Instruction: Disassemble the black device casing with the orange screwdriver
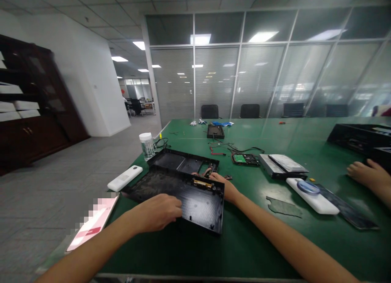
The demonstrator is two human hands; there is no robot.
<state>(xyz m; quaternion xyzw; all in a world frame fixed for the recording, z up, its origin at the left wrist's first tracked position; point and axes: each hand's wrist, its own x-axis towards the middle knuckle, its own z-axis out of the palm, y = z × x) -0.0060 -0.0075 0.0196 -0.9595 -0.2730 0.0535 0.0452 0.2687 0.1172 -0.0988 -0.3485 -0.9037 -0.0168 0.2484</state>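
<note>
A black plastic case shell [180,185] lies open on the green table [244,242], near its left front corner. My left hand [159,213] rests on the shell's near edge with its fingers curled under, pressing on the plastic. My right hand [224,186] grips the shell's far right corner, fingers wrapped over the rim beside a small brass-coloured part [202,184] and some red wires. The fingertips of both hands are partly hidden by the shell.
Left of the shell lie a white remote-like bar [124,178], a clear jar [147,145] and a pink-white card [93,222]. To the right are a green circuit board [242,158], a drive [282,165], a white power bank [311,195], and another person's hand [366,175].
</note>
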